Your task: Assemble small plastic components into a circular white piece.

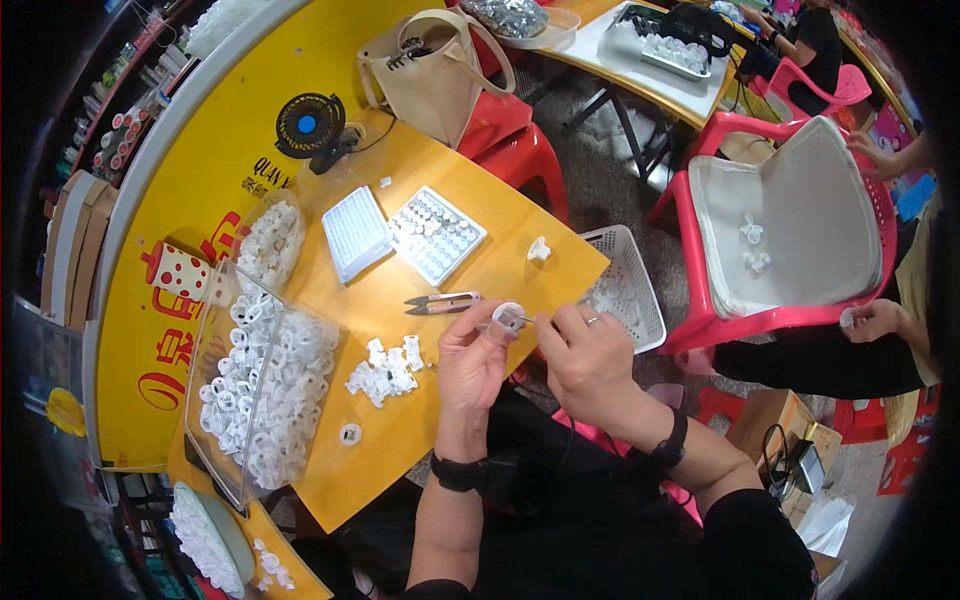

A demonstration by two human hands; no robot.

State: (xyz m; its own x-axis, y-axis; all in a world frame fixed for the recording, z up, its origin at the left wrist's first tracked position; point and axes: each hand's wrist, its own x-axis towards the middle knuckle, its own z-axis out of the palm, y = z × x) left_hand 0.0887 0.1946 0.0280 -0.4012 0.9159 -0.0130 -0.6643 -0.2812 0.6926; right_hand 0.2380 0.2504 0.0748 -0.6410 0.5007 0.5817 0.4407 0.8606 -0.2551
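Note:
My left hand [470,362] pinches a small round white plastic part [507,317] above the table's front edge. A thin metal tool [529,319] points at that part; its handle is hidden inside my closed right hand [592,362], so I cannot tell its kind. Just left of my fingers lie dark-bladed thread snips [442,302]. A loose pile of small white plastic pieces [386,370] is on the table beside my left wrist. One round white piece [350,434] lies nearer to me, and another white part [539,249] stands beyond my right hand.
A clear bin [245,478] full of white parts stands at left. Two compartment trays [357,235] [462,251] and a small black fan [309,126] sit farther back. A white basket [650,310] is right of the table, near a pink chair [702,250] and another person's hand [872,320].

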